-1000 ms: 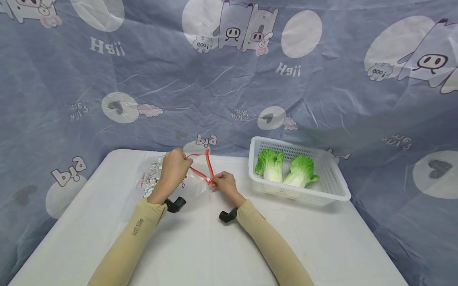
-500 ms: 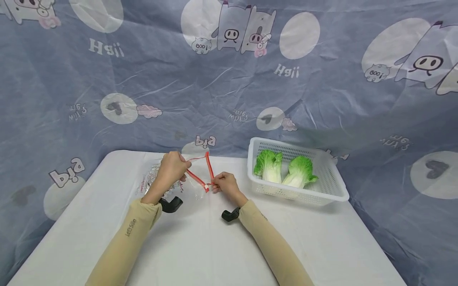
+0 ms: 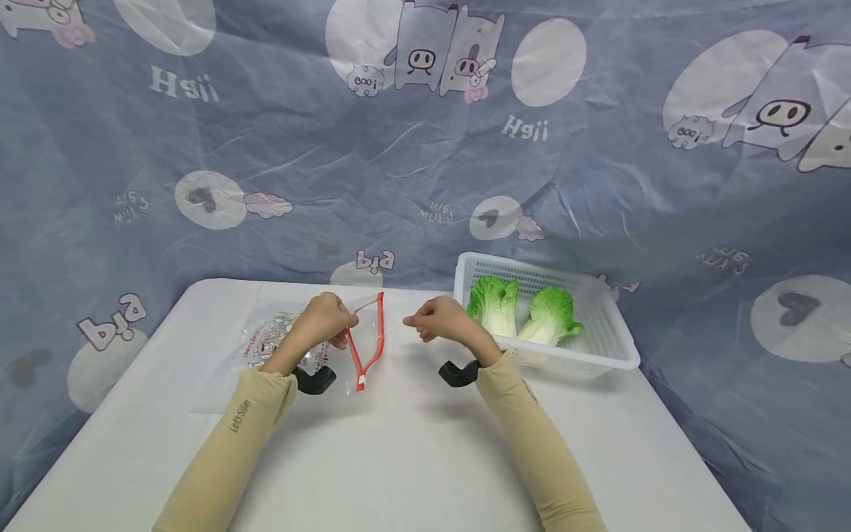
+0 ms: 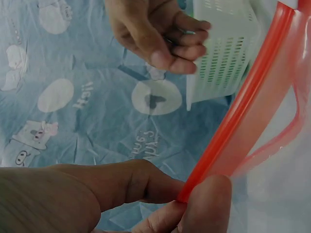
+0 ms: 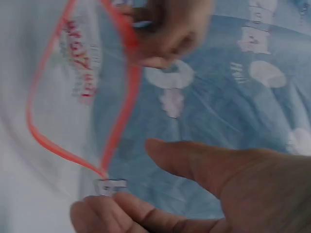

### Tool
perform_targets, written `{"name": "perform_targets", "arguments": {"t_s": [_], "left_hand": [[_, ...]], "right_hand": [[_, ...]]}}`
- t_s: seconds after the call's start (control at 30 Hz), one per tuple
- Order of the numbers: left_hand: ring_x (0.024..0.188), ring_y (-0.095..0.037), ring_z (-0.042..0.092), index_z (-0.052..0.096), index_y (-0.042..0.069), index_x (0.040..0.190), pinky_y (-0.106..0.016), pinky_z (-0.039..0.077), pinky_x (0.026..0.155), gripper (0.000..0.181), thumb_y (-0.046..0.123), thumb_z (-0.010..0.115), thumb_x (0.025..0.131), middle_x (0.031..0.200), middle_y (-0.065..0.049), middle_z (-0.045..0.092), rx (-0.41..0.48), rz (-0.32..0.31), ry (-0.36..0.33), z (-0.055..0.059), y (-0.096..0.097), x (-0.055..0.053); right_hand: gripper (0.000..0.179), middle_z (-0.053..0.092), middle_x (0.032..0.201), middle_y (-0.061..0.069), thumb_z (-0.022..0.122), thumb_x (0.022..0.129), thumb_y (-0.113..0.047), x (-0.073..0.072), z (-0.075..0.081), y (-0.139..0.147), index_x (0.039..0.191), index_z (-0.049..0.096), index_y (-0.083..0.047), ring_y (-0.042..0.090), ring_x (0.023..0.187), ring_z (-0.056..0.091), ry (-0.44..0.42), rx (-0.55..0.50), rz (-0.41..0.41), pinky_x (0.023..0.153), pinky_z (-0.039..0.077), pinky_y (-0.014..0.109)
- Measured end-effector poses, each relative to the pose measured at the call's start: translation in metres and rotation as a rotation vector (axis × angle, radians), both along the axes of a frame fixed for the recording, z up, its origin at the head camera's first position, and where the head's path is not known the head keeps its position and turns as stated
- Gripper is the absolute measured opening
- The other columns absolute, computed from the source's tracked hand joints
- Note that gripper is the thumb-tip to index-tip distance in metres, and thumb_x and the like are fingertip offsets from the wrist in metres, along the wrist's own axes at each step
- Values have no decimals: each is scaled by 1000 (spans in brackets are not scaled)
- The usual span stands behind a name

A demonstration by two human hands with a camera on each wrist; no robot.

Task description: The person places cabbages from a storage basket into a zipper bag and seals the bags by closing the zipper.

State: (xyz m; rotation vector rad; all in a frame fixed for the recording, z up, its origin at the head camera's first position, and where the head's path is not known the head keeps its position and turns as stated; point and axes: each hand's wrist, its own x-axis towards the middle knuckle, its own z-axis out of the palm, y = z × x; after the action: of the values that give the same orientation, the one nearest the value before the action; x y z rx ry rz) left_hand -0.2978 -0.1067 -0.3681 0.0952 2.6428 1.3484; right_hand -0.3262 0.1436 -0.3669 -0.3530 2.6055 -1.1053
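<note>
Head: left hand (image 3: 323, 322) pinches bag (image 3: 267, 338), mouth (image 3: 380, 331) rightward, axis seemingly sideways; right hand (image 3: 444, 319) relaxed.

In the head view the left hand (image 3: 326, 319) and wrist cover part of the clear bag (image 3: 269, 340), including a bit of its red zip (image 3: 380, 325); the bag's finer print is too small to read. Right of the bag, the right hand (image 3: 440, 319) and wrist hide the near left corner of the basket (image 3: 561, 359), whose front wall partly conceals the cabbages (image 3: 550, 314). Nearer than the bag, both sleeves (image 3: 219, 443) leave the bottom edge. In the right wrist view the left hand at the bag is blurred, and the bag is cut off above.
</note>
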Motion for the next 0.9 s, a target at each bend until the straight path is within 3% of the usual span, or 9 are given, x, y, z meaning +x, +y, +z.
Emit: {"name": "perform_targets", "arguments": {"t_s": [0.07, 0.17, 0.27, 0.37, 0.53, 0.63, 0.73, 0.8, 0.9], "left_hand": [[47, -16, 66, 63, -3, 77, -30, 58, 57, 19, 12, 61, 88, 58, -9, 65, -5, -7, -12, 1, -1, 1], [48, -17, 67, 63, -2, 77, -29, 58, 58, 19, 13, 60, 88, 59, -9, 65, -11, -17, -21, 2, -2, 2], [48, -17, 66, 62, -2, 76, -29, 58, 59, 18, 12, 59, 87, 58, -9, 65, -6, -24, -23, 2, -3, 5], [48, -16, 66, 61, -2, 77, -29, 59, 59, 17, 12, 59, 87, 59, -9, 65, 6, -25, -25, 2, -3, 6], [47, -15, 66, 61, -2, 80, -29, 59, 62, 17, 13, 60, 89, 62, -10, 65, 0, -29, -38, 1, -4, 7], [47, -14, 65, 61, -1, 78, -30, 59, 63, 17, 13, 60, 89, 61, -10, 65, 4, -35, -44, 1, -3, 7], [47, -14, 65, 59, 0, 76, -30, 59, 64, 18, 12, 59, 89, 61, -10, 65, 15, -46, -48, 1, -2, 5], [47, -15, 65, 59, 0, 74, -30, 59, 64, 19, 12, 59, 89, 60, -10, 65, 21, -54, -48, 2, -1, 4], [47, -15, 65, 60, -1, 74, -30, 59, 63, 19, 11, 59, 88, 59, -9, 65, 28, -57, -49, 3, 2, 3]], "right_hand": [[31, 68, 91, 15, 70, 88, -34, 2, 18, 11, 96, 69, -4, 26, 79, 71, -4, -8, -4, 74, 59, 32], [30, 63, 78, 8, 69, 88, -36, 0, 38, 32, 81, 63, -8, 22, 72, 66, 18, 25, -32, 69, 56, 29], [43, 43, 57, -3, 68, 88, -39, -8, 48, 56, 59, 46, -15, 13, 53, 45, 38, 83, -68, 56, 42, 26], [55, 23, 49, -8, 67, 87, -42, -23, 49, 80, 52, 32, -20, 9, 46, 25, 32, 174, -115, 50, 28, 26], [55, 20, 52, -9, 66, 87, -45, -47, 42, 113, 56, 27, -22, 7, 46, 22, -58, 264, -206, 49, 29, 24], [50, 20, 54, -9, 63, 89, -46, -56, 37, 126, 64, 29, -19, 7, 47, 22, -140, 272, -234, 50, 31, 23], [42, 25, 58, -5, 61, 91, -49, -63, 32, 136, 84, 46, -9, 8, 49, 25, -204, 276, -273, 51, 35, 24], [55, 33, 66, 0, 58, 91, -52, -68, 28, 142, 113, 50, -3, 10, 51, 29, -240, 294, -292, 52, 37, 24], [80, 48, 92, 11, 55, 90, -59, -74, 23, 149, 143, 36, -1, 14, 59, 40, -274, 330, -312, 54, 40, 26]]}}
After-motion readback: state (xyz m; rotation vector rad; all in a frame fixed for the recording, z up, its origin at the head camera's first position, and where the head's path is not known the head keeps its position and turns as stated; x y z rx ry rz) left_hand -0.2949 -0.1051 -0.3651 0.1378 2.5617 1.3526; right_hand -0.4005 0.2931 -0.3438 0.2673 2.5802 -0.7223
